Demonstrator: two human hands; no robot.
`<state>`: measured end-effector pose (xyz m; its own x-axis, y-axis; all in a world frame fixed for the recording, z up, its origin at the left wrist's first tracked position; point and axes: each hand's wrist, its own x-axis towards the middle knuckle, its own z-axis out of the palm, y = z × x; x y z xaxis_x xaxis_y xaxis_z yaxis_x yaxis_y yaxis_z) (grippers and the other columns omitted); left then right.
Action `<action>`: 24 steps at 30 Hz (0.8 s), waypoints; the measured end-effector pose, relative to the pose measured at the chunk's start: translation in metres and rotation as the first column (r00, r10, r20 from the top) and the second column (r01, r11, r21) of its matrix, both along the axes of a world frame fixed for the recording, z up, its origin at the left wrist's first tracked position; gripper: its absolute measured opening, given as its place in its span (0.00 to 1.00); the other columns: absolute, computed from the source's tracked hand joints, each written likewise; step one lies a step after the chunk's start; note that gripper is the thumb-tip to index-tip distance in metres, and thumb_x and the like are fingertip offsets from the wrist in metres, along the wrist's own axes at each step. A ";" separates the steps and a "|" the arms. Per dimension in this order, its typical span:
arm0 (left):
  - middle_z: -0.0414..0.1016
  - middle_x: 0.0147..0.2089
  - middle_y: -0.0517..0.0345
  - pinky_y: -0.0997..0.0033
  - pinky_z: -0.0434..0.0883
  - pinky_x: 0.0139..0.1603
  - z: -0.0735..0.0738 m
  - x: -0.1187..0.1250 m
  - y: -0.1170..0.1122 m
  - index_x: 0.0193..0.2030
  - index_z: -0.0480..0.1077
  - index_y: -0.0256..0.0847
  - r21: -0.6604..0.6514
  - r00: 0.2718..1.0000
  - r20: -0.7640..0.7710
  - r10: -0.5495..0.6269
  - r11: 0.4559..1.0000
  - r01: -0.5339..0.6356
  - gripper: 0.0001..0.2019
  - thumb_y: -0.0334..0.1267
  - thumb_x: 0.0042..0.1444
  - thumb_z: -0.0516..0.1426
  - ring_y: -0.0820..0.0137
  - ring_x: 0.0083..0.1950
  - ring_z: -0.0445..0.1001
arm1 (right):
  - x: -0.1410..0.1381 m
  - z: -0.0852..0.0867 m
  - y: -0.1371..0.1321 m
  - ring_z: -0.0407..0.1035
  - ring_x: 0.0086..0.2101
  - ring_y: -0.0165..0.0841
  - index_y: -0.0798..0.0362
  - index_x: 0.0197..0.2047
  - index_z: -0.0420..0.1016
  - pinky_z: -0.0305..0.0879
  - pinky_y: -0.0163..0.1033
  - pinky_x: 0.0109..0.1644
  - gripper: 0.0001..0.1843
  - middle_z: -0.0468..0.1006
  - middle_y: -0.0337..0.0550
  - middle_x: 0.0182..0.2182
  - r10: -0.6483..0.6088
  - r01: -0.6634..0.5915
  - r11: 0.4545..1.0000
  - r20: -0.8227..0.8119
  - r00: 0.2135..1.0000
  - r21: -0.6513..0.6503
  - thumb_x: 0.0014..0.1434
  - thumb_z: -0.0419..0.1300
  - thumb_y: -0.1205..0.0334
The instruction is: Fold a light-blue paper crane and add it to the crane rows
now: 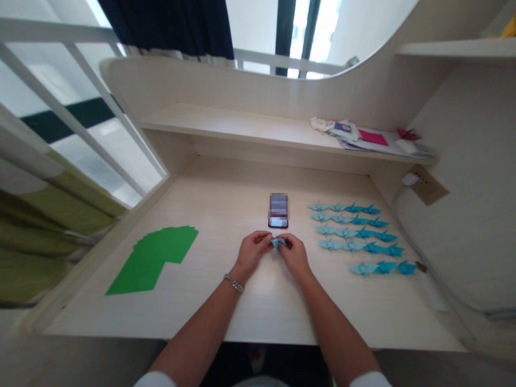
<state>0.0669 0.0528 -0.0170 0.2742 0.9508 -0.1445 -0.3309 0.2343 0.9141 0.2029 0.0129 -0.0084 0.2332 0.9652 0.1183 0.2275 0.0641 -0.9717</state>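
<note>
My left hand (252, 251) and my right hand (294, 255) meet above the middle of a pale wood-grain desk (274, 314). Pinched between their fingertips is a small folded piece of light-blue origami paper (279, 243). Just beyond the hands lies a smartphone (278, 212) with a blurred screen area, not touching them. Several rows of blue origami cranes (355, 236) stand to the right of my right hand. A fanned stack of green paper sheets (155, 258) lies to the left. A metal chain bracelet (234, 282) circles my left wrist.
A shelf (226, 126) runs along the back of the desk, with papers, a pink sheet and a red paper crane at its right end. A wall socket (427, 185) and white cable (407, 242) are at right. A white railing (76, 113) and green curtain (44, 231) are at left.
</note>
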 end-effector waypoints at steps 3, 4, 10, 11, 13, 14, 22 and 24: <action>0.77 0.34 0.54 0.66 0.73 0.41 0.001 0.000 -0.001 0.37 0.72 0.34 0.001 1.000 -0.002 -0.015 1.000 0.015 0.16 0.42 0.43 0.65 0.69 0.36 0.75 | -0.001 0.001 -0.001 0.68 0.28 0.34 0.53 0.35 0.76 0.64 0.36 0.34 0.10 0.77 0.40 0.27 -0.032 0.032 0.999 0.016 0.999 -0.015 0.50 0.57 0.63; 0.77 0.34 0.54 0.67 0.73 0.41 0.002 0.000 -0.001 0.37 0.73 0.34 0.004 1.000 -0.009 -0.017 1.000 0.017 0.16 0.42 0.43 0.65 0.69 0.35 0.75 | -0.002 0.001 -0.001 0.68 0.28 0.33 0.54 0.34 0.76 0.64 0.36 0.33 0.10 0.77 0.40 0.26 -0.050 0.051 0.999 0.029 0.998 -0.017 0.50 0.56 0.63; 0.78 0.33 0.54 0.72 0.72 0.37 0.004 -0.001 -0.001 0.38 0.73 0.35 0.043 0.997 -0.082 -0.013 0.999 0.017 0.16 0.41 0.43 0.65 0.71 0.33 0.75 | -0.002 0.005 -0.002 0.69 0.31 0.34 0.53 0.34 0.77 0.64 0.36 0.37 0.11 0.78 0.39 0.29 -0.062 0.061 0.998 0.049 0.997 0.004 0.46 0.57 0.65; 0.78 0.33 0.54 0.72 0.71 0.37 0.004 -0.001 -0.001 0.38 0.73 0.35 0.050 0.996 -0.088 -0.019 0.998 0.023 0.16 0.41 0.43 0.65 0.71 0.33 0.74 | -0.002 0.005 -0.002 0.69 0.31 0.34 0.53 0.33 0.77 0.64 0.36 0.37 0.11 0.78 0.39 0.29 -0.056 0.056 0.998 0.044 0.997 -0.004 0.45 0.57 0.66; 0.77 0.33 0.53 0.73 0.71 0.37 0.004 -0.001 -0.001 0.38 0.73 0.35 0.062 0.995 -0.090 -0.034 0.997 0.040 0.15 0.40 0.43 0.65 0.71 0.32 0.74 | -0.003 0.006 -0.002 0.69 0.30 0.34 0.53 0.32 0.77 0.64 0.36 0.36 0.10 0.78 0.39 0.28 -0.062 0.063 0.998 0.041 0.997 -0.015 0.45 0.57 0.65; 0.77 0.33 0.53 0.73 0.71 0.37 0.004 -0.001 -0.001 0.38 0.73 0.35 0.063 0.996 -0.086 -0.040 0.997 0.045 0.15 0.40 0.44 0.65 0.71 0.33 0.74 | -0.003 0.007 -0.003 0.69 0.30 0.34 0.53 0.32 0.77 0.64 0.36 0.36 0.10 0.78 0.39 0.28 -0.071 0.071 0.997 0.041 0.997 -0.012 0.45 0.57 0.65; 0.77 0.34 0.52 0.69 0.72 0.40 0.002 -0.001 -0.002 0.38 0.73 0.34 0.042 0.996 -0.038 -0.087 0.995 0.088 0.15 0.39 0.43 0.65 0.70 0.35 0.75 | -0.003 0.011 -0.006 0.70 0.33 0.35 0.53 0.35 0.76 0.64 0.37 0.39 0.11 0.78 0.41 0.31 -0.106 0.105 0.993 0.016 0.994 0.060 0.45 0.61 0.63; 0.77 0.34 0.53 0.71 0.71 0.39 0.002 -0.002 -0.002 0.38 0.73 0.34 0.058 0.995 -0.054 -0.082 0.995 0.085 0.15 0.38 0.43 0.65 0.70 0.34 0.75 | -0.001 0.010 -0.006 0.70 0.34 0.35 0.53 0.35 0.76 0.64 0.38 0.40 0.11 0.78 0.41 0.32 -0.090 0.089 0.994 0.013 0.996 0.058 0.45 0.61 0.63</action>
<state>0.0648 0.0507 -0.0151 0.3464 0.9324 -0.1033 -0.2644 0.2027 0.9429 0.2014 0.0073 0.0016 0.3162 0.9320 0.1773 0.2495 0.0986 -0.9633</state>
